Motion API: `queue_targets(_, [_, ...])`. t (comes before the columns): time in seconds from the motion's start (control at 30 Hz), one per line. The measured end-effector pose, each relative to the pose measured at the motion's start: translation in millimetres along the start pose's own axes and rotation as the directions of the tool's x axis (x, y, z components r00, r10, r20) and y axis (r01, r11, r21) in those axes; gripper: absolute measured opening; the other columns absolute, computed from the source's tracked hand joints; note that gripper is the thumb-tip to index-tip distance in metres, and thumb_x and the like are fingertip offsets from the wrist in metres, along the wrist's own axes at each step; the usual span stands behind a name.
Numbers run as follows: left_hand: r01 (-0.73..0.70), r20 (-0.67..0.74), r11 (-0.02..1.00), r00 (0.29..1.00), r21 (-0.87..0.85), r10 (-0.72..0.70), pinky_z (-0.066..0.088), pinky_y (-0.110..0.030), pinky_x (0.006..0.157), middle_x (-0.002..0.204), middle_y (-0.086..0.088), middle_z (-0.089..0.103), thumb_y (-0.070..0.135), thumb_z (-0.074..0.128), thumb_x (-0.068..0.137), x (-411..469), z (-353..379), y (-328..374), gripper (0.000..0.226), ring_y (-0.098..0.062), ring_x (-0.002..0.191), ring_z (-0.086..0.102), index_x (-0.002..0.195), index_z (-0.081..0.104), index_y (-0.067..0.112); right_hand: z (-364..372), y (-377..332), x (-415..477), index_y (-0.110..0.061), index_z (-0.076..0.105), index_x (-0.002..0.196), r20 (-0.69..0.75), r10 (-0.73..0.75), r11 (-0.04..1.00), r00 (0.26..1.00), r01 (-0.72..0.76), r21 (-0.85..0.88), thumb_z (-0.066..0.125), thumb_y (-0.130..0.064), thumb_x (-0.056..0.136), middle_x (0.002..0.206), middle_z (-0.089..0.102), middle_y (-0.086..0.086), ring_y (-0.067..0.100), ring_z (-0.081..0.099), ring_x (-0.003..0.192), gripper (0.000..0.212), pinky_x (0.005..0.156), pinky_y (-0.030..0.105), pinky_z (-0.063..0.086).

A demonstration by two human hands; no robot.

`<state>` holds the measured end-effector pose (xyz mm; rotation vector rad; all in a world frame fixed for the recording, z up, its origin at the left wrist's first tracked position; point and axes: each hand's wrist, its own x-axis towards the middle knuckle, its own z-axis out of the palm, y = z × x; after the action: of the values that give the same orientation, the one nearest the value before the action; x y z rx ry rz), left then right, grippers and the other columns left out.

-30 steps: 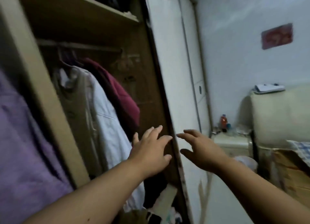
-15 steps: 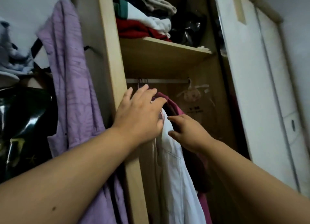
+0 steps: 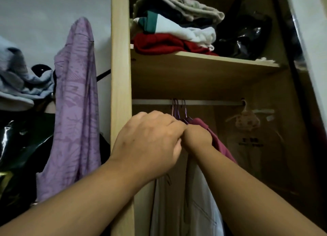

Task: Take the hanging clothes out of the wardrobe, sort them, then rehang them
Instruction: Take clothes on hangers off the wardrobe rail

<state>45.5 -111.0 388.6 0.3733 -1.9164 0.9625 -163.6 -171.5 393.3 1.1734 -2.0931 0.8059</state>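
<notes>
The necks of the purple hangers (image 3: 178,110) disappear behind the two hands, so the exact grip point cannot be made out. The left hand (image 3: 150,143) is curled shut, knuckles up, in front of the hanger necks; whether it grasps a hanger or fabric cannot be told. The right hand (image 3: 197,138) is clenched just beside it, touching it, with its fingers closed on the shoulder of the maroon garment (image 3: 217,140). The white garment (image 3: 201,204) hangs directly below both hands and is cut off by the lower frame edge. All hangers sit on the rail (image 3: 212,102) near its left end, under the shelf (image 3: 203,71) that carries folded clothes (image 3: 177,34). A lilac garment (image 3: 76,112) hangs outside the wardrobe's left side panel (image 3: 121,76). Compared with half a second ago, both hands have risen to the hanger necks and closed; the left was spread flat before.
</notes>
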Motion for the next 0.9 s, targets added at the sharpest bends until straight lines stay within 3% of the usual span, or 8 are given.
queue_targets(0.07, [-0.002, 0.009, 0.999, 1.000, 0.042, 0.002, 0.048, -0.032, 0.072, 0.092, 0.012, 0.068, 0.042, 0.051, 0.080, 0, 1, 1, 0.025, -0.012, 0.087, 0.063, 0.099, 0.066, 0.033, 2, 0, 6, -0.014, 0.060, 0.097, 0.005, -0.003, 1.000, 1.000, 0.003, -0.021, 0.050, -0.009, 0.092, 0.091, 0.062, 0.003, 0.020, 0.054, 0.073, 0.012, 0.064, 0.033, 0.051])
queue_targets(0.2, [0.039, 0.055, 0.994, 0.997, 0.097, -0.045, 0.049, -0.032, 0.070, 0.086, 0.013, 0.068, 0.044, 0.045, 0.080, 0, 1, 4, 0.027, -0.010, 0.083, 0.063, 0.093, 0.067, 0.034, -2, 12, 12, -0.015, 0.060, 0.095, -0.017, 0.032, 0.995, 0.999, -0.030, 0.099, 0.047, -0.014, 0.092, 0.084, 0.055, 0.003, 0.021, 0.057, 0.073, 0.013, 0.064, 0.034, 0.051])
queue_targets(0.3, [0.045, 0.071, 0.990, 0.996, 0.131, -0.054, 0.049, -0.033, 0.067, 0.084, 0.012, 0.068, 0.042, 0.053, 0.079, 1, 3, 5, 0.021, -0.011, 0.081, 0.063, 0.092, 0.068, 0.032, -7, 22, 15, -0.015, 0.062, 0.091, -0.059, 0.017, 0.986, 0.998, -0.007, 0.168, 0.045, -0.021, 0.092, 0.079, 0.052, 0.004, 0.023, 0.052, 0.069, 0.018, 0.061, 0.031, 0.041])
queue_targets(0.53, [0.042, 0.126, 0.984, 0.990, 0.173, -0.065, 0.050, -0.034, 0.070, 0.086, 0.011, 0.067, 0.039, 0.050, 0.082, 1, 2, 7, 0.021, -0.013, 0.082, 0.062, 0.093, 0.066, 0.032, -33, 29, 24, -0.017, 0.059, 0.084, -0.065, 0.001, 0.992, 0.998, 0.007, 0.123, 0.046, -0.021, 0.091, 0.072, 0.057, 0.003, 0.021, 0.060, 0.068, 0.015, 0.064, 0.034, 0.053])
queue_targets(0.7, [0.022, 0.139, 0.984, 0.989, 0.175, -0.047, 0.049, -0.034, 0.065, 0.081, 0.010, 0.066, 0.038, 0.052, 0.081, 1, 3, 5, 0.018, -0.013, 0.077, 0.062, 0.088, 0.067, 0.031, -60, 23, 37, -0.016, 0.054, 0.081, -0.134, -0.003, 0.994, 0.991, 0.018, 0.108, 0.047, -0.020, 0.092, 0.067, 0.050, 0.001, 0.018, 0.051, 0.061, 0.014, 0.053, 0.028, 0.040])
queue_targets(0.9, [0.004, 0.158, 0.980, 0.987, 0.199, -0.036, 0.043, -0.033, 0.063, 0.078, 0.007, 0.065, 0.034, 0.051, 0.081, 1, 5, 6, 0.019, -0.016, 0.073, 0.060, 0.088, 0.068, 0.029, -75, 45, 2, -0.018, 0.058, 0.081, -0.113, -0.028, 0.993, 0.993, 0.040, 0.112, 0.044, -0.025, 0.093, 0.073, 0.057, 0.002, 0.017, 0.054, 0.062, 0.020, 0.051, 0.026, 0.038])
